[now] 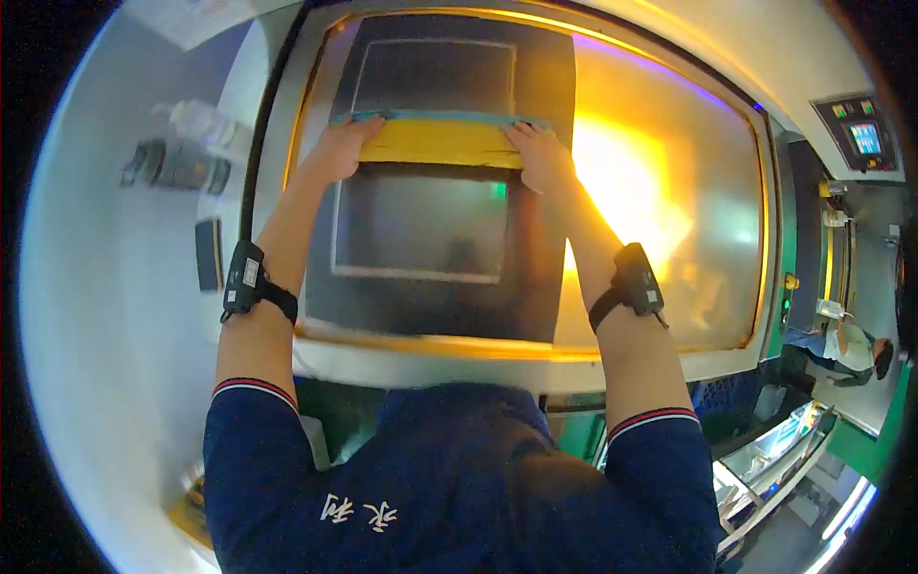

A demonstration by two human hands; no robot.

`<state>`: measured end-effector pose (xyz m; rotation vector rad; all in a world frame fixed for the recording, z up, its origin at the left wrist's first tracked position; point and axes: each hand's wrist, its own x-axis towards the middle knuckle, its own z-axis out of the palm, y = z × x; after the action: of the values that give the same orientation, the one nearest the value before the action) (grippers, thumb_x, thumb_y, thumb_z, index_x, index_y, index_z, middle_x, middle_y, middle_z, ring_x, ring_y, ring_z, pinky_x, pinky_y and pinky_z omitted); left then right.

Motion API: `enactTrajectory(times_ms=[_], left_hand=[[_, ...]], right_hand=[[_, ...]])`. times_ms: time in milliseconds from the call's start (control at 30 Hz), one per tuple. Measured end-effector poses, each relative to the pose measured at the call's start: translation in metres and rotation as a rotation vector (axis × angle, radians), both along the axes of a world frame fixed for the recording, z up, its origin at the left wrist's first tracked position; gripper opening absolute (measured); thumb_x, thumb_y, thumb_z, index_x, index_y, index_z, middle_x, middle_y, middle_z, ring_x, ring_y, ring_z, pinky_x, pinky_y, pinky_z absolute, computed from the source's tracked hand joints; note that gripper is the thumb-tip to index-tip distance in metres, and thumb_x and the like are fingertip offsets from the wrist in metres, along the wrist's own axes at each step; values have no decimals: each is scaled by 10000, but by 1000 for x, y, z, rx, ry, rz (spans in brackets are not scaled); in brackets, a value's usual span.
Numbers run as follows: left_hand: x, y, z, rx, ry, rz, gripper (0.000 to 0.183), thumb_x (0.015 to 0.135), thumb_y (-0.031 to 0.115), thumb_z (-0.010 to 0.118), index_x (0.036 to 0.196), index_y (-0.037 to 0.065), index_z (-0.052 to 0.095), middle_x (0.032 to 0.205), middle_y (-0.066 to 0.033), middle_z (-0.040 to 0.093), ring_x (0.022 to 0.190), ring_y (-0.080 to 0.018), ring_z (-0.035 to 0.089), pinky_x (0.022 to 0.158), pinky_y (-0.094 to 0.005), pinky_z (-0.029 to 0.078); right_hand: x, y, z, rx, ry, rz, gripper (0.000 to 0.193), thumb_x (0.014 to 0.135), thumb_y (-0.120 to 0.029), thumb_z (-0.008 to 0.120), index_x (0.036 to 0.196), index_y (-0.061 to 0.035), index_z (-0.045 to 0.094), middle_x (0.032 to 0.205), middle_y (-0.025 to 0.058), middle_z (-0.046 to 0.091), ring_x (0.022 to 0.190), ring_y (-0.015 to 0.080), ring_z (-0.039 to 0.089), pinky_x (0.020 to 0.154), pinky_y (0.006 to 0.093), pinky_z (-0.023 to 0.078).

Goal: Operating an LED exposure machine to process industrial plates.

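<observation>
A long yellow bar with a blue far edge point(442, 143) lies crosswise over a dark sheet point(435, 316) on a wide panel. My left hand point(338, 153) grips the bar's left end. At its right end my right hand point(541, 158) is closed on it too, with the fingers over the top edge. Both arms are stretched forward. Pale rectangular outlines show on the sheet, one beyond the bar and one nearer me. The undersides of both hands are hidden.
A bright yellow glow lights the panel's right part point(712, 287), inside a raised frame point(449, 346). Bottles point(186, 167) stand at the left. At the far right are a control box with a screen point(856, 134) and another person point(851, 349).
</observation>
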<state>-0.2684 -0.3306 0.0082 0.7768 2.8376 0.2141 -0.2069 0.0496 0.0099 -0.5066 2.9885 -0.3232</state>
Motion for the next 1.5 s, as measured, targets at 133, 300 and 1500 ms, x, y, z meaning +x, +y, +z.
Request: enactTrajectory(times_ms=[133, 300, 1500], left_hand=[[-132, 34, 9, -98, 30, 69, 726, 783, -89, 549, 1435, 212, 441, 1365, -167, 552, 1284, -417, 494, 1044, -513, 431], [-256, 30, -20, -168, 258, -25, 745, 776, -95, 552, 1443, 212, 433, 1312, -184, 578, 1198, -392, 560, 1006, -480, 472], [-200, 122, -4, 85, 80, -25, 513, 899, -10, 453, 1382, 143, 533, 1295, -249, 577, 1208, -416, 547, 1019, -504, 440]], right_hand=[[-129, 15, -16, 15, 111, -64, 749, 738, 65, 555, 1446, -145, 426, 1481, 142, 449, 1353, 357, 427, 1124, 451, 362], [-241, 26, -31, 0, 322, -55, 681, 769, 15, 558, 1419, -173, 478, 1473, 107, 471, 1355, 335, 434, 1136, 439, 356], [-195, 107, -59, -403, 237, -412, 350, 941, -266, 470, 1125, -100, 717, 1149, 116, 693, 1070, 254, 643, 961, 398, 489]])
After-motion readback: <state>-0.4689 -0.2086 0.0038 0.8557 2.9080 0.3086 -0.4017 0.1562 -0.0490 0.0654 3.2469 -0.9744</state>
